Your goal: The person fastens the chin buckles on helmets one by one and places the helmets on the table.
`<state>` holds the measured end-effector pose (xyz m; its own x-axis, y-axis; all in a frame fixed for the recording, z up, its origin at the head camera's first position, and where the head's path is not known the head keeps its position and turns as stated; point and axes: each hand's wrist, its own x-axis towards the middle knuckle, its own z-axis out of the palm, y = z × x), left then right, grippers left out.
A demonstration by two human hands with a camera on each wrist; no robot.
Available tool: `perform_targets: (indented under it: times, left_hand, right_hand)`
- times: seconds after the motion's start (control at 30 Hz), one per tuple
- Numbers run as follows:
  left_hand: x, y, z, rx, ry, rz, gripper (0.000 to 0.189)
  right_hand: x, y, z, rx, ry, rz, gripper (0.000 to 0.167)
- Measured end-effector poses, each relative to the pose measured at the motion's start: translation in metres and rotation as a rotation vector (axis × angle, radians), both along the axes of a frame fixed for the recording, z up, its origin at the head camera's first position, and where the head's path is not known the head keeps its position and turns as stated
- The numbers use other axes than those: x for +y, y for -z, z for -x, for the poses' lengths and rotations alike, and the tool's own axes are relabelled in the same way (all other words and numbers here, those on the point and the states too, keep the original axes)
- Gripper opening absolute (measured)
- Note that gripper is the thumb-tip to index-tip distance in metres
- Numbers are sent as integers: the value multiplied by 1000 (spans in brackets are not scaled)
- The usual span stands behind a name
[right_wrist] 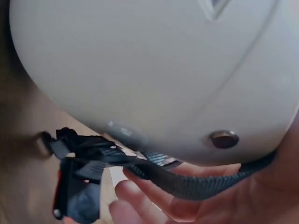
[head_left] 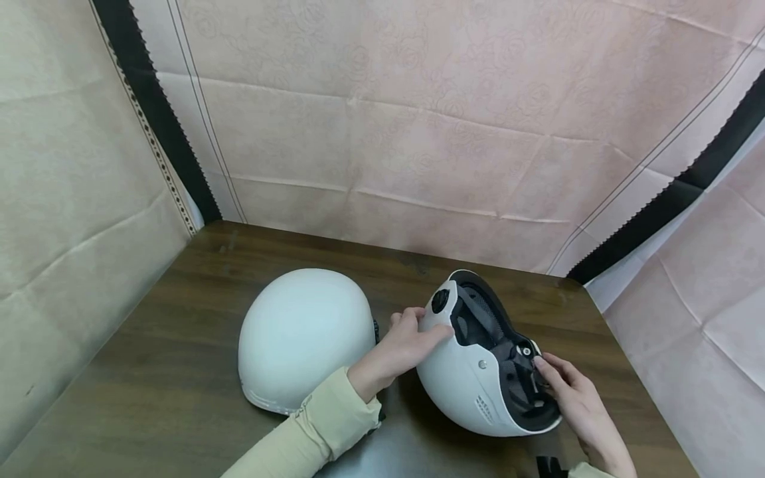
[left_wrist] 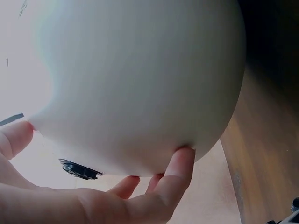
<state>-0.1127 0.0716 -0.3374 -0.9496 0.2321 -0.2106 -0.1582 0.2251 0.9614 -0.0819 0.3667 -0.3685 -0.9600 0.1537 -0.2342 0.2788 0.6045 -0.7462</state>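
A white helmet [head_left: 457, 392] lies tilted on the table, its dark padded opening turned up and to the right. My left hand [head_left: 399, 348] grips its left rim beside a round black knob [head_left: 440, 301], thumb at the edge; in the left wrist view, fingertips [left_wrist: 180, 163] press the smooth shell [left_wrist: 149, 84]. At the right rim, my right hand [head_left: 576, 398] holds on, with its thumb by the inner edge. A dark webbing strap [right_wrist: 201, 185] crosses in front of the right fingers in the right wrist view, near a metal rivet [right_wrist: 224, 139] and a black buckle [right_wrist: 79, 186].
A second white helmet [head_left: 305, 332] sits dome up on the left of the brown wooden table [head_left: 173, 352], close to my left forearm. Pale patterned cloth [head_left: 382, 133] hangs behind the table's far edge and at both sides.
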Motion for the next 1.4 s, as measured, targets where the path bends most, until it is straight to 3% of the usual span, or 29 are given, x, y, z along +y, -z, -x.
perform_targets:
  times: [0.4,0.77,1.07,1.4]
  left_hand:
    - [0,5,2,8,25,-68,63]
    - [1,7,4,23,-10,-113,57]
    - [-1,7,3,-1,-10,-131,52]
    - [-1,12,4,-68,-51,-135,51]
  right_hand:
    - [3,-8,-5,13,10,-30,82]
    - [5,-11,-3,-13,23,-8,84]
    - [9,-10,-6,78,9,-2,78]
    - [14,-6,-10,179,38,9,66]
